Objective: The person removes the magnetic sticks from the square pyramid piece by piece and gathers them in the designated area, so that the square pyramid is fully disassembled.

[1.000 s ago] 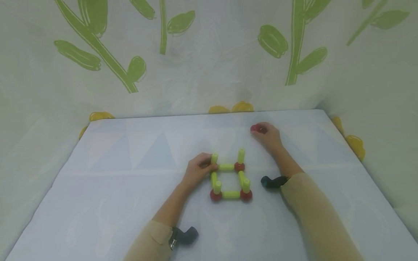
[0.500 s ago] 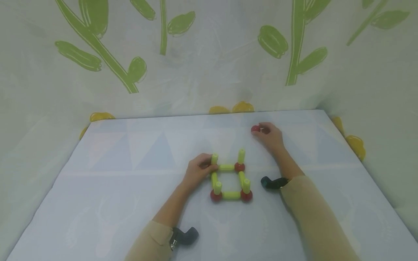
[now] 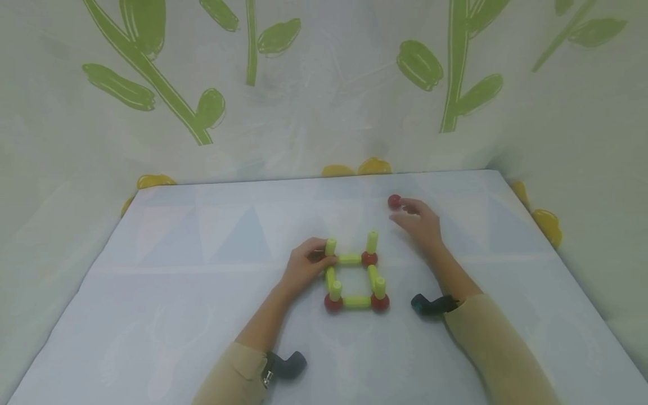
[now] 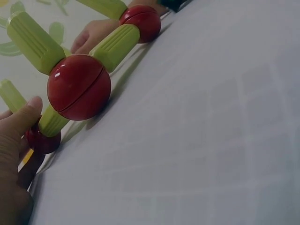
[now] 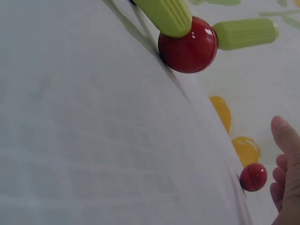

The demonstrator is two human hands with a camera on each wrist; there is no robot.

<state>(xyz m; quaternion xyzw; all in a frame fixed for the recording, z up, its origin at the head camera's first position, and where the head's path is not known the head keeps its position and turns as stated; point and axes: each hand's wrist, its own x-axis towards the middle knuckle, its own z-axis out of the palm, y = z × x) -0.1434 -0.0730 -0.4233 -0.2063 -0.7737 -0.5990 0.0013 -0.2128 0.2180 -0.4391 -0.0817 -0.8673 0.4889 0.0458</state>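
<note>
The white worktop [image 3: 126, 315] carries everything, with the square frame of yellow-green rods and red balls [image 3: 357, 302] flat on it, one rod jutting up at each corner. My left grip [image 3: 305, 264] pinches its far-left corner; a stray tug there could, I judge, work a joint loose. My right grip [image 3: 420, 225] is spread, holding nothing. Just beside its fingertips sits the loose red ball [image 3: 394, 201], contact unclear; a careless brush might roll it over the far edge.

We see a square frame [image 3: 349, 259] of lime-green rods [image 3: 357, 302] and red balls [image 3: 380, 302]; beyond lies a loose red ball [image 3: 393, 201], seemingly plastic.
</note>
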